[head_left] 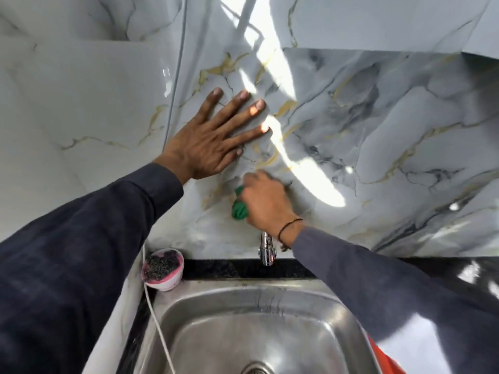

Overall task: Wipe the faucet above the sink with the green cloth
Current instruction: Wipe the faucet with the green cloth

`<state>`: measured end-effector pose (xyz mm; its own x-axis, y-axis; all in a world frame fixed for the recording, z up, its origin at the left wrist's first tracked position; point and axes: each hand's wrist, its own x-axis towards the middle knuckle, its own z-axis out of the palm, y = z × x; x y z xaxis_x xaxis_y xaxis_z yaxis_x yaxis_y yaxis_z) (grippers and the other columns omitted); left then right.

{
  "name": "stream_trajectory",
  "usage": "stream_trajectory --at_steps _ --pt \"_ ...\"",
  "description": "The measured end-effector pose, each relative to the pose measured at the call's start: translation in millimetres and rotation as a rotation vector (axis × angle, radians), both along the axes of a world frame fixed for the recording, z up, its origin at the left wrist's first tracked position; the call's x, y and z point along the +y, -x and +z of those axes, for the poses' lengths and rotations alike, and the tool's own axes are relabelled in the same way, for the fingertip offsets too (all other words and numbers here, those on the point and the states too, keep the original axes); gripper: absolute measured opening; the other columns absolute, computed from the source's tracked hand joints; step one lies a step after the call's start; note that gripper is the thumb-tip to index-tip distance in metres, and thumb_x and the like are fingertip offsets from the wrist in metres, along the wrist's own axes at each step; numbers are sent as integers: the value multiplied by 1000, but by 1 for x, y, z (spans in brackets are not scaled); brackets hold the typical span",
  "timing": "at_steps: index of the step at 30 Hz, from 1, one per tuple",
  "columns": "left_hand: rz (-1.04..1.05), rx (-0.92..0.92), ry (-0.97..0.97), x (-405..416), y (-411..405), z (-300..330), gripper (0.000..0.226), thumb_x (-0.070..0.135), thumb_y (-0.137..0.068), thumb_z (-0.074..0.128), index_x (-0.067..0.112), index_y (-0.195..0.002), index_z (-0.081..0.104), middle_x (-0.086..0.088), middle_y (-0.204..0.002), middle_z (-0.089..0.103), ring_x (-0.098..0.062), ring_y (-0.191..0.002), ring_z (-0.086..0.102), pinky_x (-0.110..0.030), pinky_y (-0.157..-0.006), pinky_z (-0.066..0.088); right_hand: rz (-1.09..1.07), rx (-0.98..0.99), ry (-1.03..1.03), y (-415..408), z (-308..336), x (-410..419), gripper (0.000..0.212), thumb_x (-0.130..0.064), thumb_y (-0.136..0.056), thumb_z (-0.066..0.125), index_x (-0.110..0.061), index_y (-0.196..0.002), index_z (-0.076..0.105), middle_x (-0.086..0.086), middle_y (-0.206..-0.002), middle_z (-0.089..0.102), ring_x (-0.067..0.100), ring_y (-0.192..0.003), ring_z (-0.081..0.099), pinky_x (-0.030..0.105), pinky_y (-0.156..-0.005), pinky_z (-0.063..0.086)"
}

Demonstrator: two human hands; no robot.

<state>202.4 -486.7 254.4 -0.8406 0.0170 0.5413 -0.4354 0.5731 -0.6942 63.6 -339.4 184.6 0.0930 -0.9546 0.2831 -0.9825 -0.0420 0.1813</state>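
My right hand (266, 202) is closed around the bunched green cloth (239, 205) and presses it against the top of the chrome faucet (266, 251), which sticks out of the marble wall above the steel sink (243, 300). Only the faucet's lower spout shows below my wrist; its upper part is hidden by the hand and cloth. My left hand (213, 139) lies flat on the marble wall above and to the left of the faucet, fingers spread, holding nothing.
A pink bowl (176, 279) holding a dark scrubber sits on the black counter edge at the sink's back left corner. A white cord (158, 322) hangs across the sink's left side. Something orange (383, 360) shows at the sink's right rim. Glossy marble wall panels surround the faucet.
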Motion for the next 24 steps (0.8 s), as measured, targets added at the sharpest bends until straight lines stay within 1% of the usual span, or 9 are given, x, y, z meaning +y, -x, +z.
stream_trajectory --at_steps 4,7,9,11,13,14,19,22,24 --pt "0 0 -17 2 0 0 62 41 -113 25 33 -172 6 -10 -180 10 -38 -166 14 -63 -129 7 -304 -714 409 16 -29 18 34 -20 -73 81 -26 -107 80 2 -104 67 25 -96 64 26 -76 47" --pt "0 -2 -16 3 1 1 61 41 -114 24 34 -172 7 -10 -180 12 -39 -165 16 -63 -128 8 -494 -1054 561 9 -45 14 23 -29 -79 78 -19 -95 66 1 -94 66 20 -84 60 29 -74 49" --pt "0 -4 -32 3 0 1 61 41 -114 24 33 -172 7 -11 -180 11 -39 -165 15 -64 -128 11 -678 -1407 494 15 -58 11 21 -35 -90 71 -19 -100 61 -1 -96 68 25 -95 68 38 -82 58" --pt "7 -4 -37 3 -1 1 62 41 -114 24 33 -172 6 -11 -180 10 -40 -165 14 -66 -128 13 -777 -2087 238 18 -64 6 32 -32 -100 58 -10 -122 64 13 -120 72 40 -118 68 45 -92 58" --pt "8 -13 -37 3 0 0 62 41 -113 24 33 -172 5 -11 -180 9 -40 -165 14 -66 -128 13 -590 -2650 -14 17 -67 8 47 -27 -106 45 0 -143 57 27 -142 62 44 -134 58 50 -103 53" --pt "9 -16 -34 3 0 0 63 41 -113 24 33 -172 5 -11 -180 8 -40 -165 13 -67 -127 13 -489 -2779 -66 16 -68 9 50 -26 -108 40 3 -147 53 29 -147 57 43 -140 53 50 -111 48" --pt "20 -5 -8 3 1 0 64 43 -113 30 32 -172 9 -12 -180 12 -40 -165 15 -66 -126 11 -368 -2889 -77 17 -62 18 49 -23 -108 36 6 -144 54 30 -147 56 41 -142 51 50 -115 45" --pt "24 -5 -1 3 0 0 64 44 -113 31 32 -172 10 -12 -180 12 -40 -165 15 -67 -126 14 -527 -2713 15 15 -49 17 44 -24 -107 41 1 -137 62 26 -127 67 39 -107 69 49 -95 57" --pt "25 -1 5 3 1 1 63 43 -113 31 31 -172 12 -12 -179 15 -41 -164 17 -67 -126 14 -623 -2506 165 16 -41 16 35 -23 -104 50 -10 -134 63 21 -126 70 42 -106 72 54 -89 61"
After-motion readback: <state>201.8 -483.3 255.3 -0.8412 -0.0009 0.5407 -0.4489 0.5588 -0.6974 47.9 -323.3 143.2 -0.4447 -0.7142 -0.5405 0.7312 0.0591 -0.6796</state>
